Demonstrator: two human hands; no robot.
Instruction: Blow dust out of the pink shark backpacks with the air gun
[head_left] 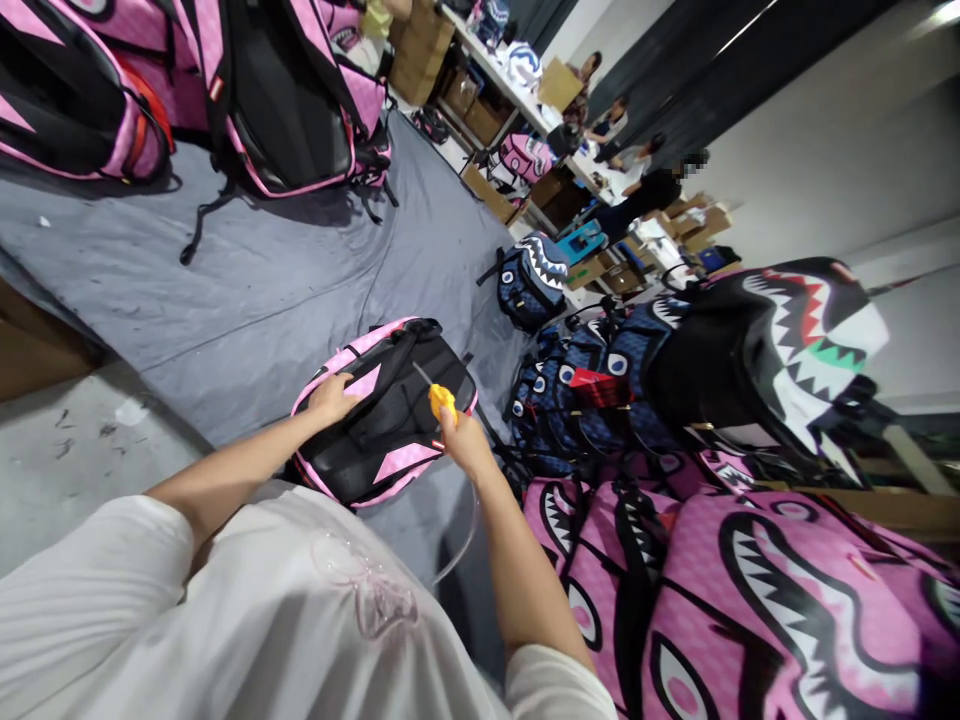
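Observation:
A pink and black backpack (390, 410) lies in front of me on a grey sheet, its black back panel and shoulder straps facing up. At its left side, my left hand (334, 400) is closed on the edge of a pink-patched strap. My right hand (463, 438) grips a yellow air blow gun (442, 403) over the backpack's right part. The gun's thin metal nozzle points up and left across the black panel. A clear hose (469, 540) runs down from below my right hand.
Pink backpacks (285, 100) stand at the upper left. Dark blue shark-face backpacks (570, 380) and larger pink ones (750, 600) crowd my right. Beyond the grey sheet (420, 220), people sit or stand along a white worktable (510, 85) with cardboard boxes (420, 50) nearby.

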